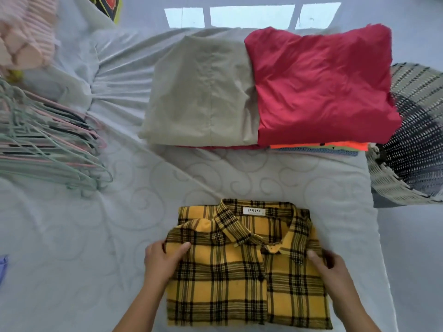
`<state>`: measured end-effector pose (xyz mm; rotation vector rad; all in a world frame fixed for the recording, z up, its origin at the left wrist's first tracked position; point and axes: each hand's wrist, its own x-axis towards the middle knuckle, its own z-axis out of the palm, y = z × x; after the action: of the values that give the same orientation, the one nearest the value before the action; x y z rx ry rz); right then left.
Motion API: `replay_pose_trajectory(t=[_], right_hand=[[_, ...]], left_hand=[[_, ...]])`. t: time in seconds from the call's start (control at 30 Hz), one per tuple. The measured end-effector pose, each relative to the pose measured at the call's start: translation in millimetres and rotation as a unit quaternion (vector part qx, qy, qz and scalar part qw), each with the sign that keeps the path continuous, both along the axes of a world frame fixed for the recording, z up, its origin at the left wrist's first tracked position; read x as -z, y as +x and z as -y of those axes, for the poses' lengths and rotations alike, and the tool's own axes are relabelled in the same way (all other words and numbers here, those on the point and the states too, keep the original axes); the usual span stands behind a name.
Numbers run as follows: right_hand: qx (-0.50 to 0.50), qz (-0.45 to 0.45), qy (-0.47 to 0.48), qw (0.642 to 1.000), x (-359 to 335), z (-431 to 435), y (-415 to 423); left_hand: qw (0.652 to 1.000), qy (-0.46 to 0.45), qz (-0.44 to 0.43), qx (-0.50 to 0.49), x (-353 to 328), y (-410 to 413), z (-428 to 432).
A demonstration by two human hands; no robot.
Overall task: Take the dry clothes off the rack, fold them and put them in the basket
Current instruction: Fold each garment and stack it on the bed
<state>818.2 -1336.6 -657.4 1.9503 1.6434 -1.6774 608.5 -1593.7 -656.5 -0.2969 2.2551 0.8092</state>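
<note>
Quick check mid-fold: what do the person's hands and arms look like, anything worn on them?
Both are bare. The left hand and right hand, either side of the yellow and black plaid shirt, wear no gloves, and no rings show. The left forearm and right forearm show no sleeve, watch or band up to the frame's lower edge; anything higher is out of view.

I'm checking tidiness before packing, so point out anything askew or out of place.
The hangers lie in a tangled heap on the left of the mattress, and the sheet behind them is pulled back and bunched into pleats. The plaid shirt looks squarely folded. Whether the basket is tilted I cannot tell.
</note>
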Motion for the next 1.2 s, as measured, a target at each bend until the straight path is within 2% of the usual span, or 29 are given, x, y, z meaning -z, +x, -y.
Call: replay_pose_trajectory(t=[0.07,0.13,0.2,0.33,0.4,0.47,0.57,0.67,0.73,0.8,0.83,0.87,0.9,0.93,0.97,1.03,1.1,1.2], right_hand=[[-0.008,0.004,-0.037,0.999,-1,3,2],[-0.004,-0.003,-0.099,0.995,-4,5,-3],[0.012,-0.026,-0.145,0.989,-12,8,-10],[0.023,-0.085,-0.075,0.993,-35,0,-17],[0.039,-0.114,-0.053,0.991,-64,-24,-23],[0.045,-0.143,-0.025,0.988,-104,-58,-32],[0.015,-0.249,0.028,0.968,-172,-114,-49],[-0.036,-0.312,0.079,0.946,-215,-177,-74],[-0.034,-0.314,0.110,0.942,-230,-226,-100],[-0.046,-0.279,0.152,0.947,-228,-272,-127],[-0.070,-0.241,0.169,0.953,-223,-288,-138],[-0.102,-0.173,0.208,0.957,-213,-296,-148],[-0.136,-0.117,0.259,0.949,-203,-298,-156],[-0.181,-0.077,0.314,0.929,-189,-294,-161],[-0.239,-0.048,0.361,0.900,-172,-284,-164],[-0.366,0.006,0.385,0.847,-140,-263,-166],[-0.428,0.045,0.343,0.835,-112,-249,-163],[-0.424,0.058,0.356,0.831,-95,-237,-162]], left_hand=[[0.989,0.072,0.113,-0.069,-6,3,-4],[0.965,0.123,0.219,-0.080,-14,8,-14],[0.954,0.151,0.251,-0.058,-23,11,-22],[0.969,0.186,0.150,-0.054,-47,9,-40],[0.964,0.235,0.108,-0.055,-67,6,-58],[0.949,0.294,0.084,-0.075,-98,-2,-86],[0.915,0.394,0.048,-0.068,-147,-26,-139],[0.897,0.438,0.010,-0.063,-178,-59,-202],[0.903,0.426,-0.011,-0.056,-193,-84,-249],[0.915,0.400,-0.035,-0.041,-200,-111,-291],[0.937,0.341,-0.073,-0.027,-196,-122,-306],[0.966,0.220,-0.136,0.017,-185,-128,-315],[0.972,0.077,-0.204,0.091,-172,-128,-319],[0.952,-0.012,-0.255,0.170,-156,-122,-322],[0.928,-0.043,-0.273,0.248,-141,-110,-324],[0.911,-0.036,-0.227,0.343,-109,-88,-325],[0.913,-0.063,-0.188,0.356,-89,-77,-323],[0.936,-0.059,-0.177,0.300,-80,-83,-321]])
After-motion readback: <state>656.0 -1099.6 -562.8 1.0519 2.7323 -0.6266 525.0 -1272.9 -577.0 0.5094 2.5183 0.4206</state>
